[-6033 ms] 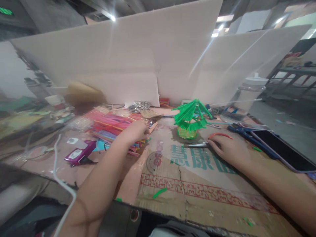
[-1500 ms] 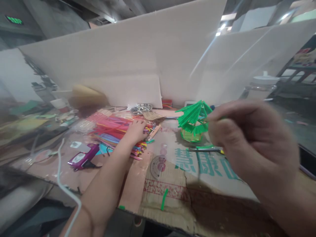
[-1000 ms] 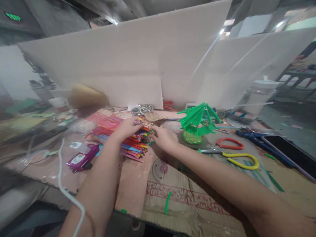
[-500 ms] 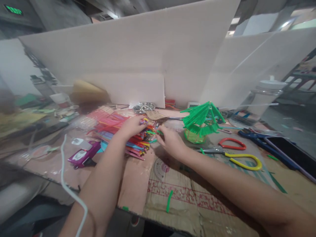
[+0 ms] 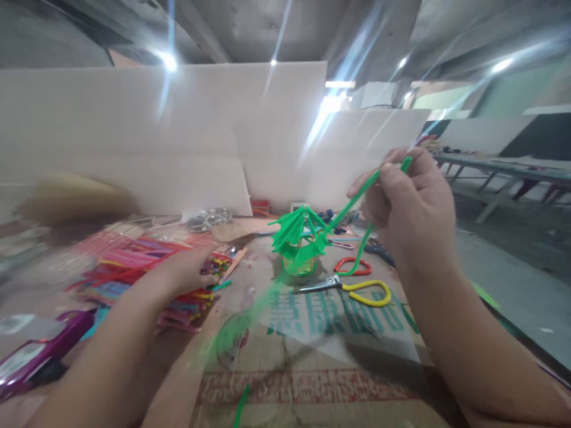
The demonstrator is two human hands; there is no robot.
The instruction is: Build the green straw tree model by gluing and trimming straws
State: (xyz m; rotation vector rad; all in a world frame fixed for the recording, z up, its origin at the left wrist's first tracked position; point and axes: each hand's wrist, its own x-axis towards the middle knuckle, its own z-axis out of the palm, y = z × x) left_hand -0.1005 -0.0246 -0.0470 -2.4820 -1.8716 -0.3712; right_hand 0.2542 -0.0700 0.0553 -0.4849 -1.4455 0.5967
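Observation:
My right hand (image 5: 413, 214) is raised on the right, pinching a green pipe cleaner (image 5: 358, 197) between thumb and fingers. Its length slants down to the left and ends in a blur; another green strand hangs below the hand. My left hand (image 5: 190, 272) lies over a bundle of coloured pipe cleaners (image 5: 134, 261), its thumb and fingers curled on the ends, partly hidden. Between the hands stands a small model with a green pipe-cleaner roof (image 5: 294, 235) and a yellow-green base. In front of it lie scissors (image 5: 368, 292) with one red and one yellow handle.
A purple glue gun (image 5: 53, 351) lies at the lower left. A short green piece (image 5: 241, 407) and a clear protractor (image 5: 232, 339) are on the cardboard near the front. White boards (image 5: 178, 131) stand behind the table, with a coiled clear-and-silver item (image 5: 209, 219) before them.
My right hand has lifted from beside the bundle up and to the right, drawing out green pipe cleaner. My left hand stays on the bundle. The view has turned right and up.

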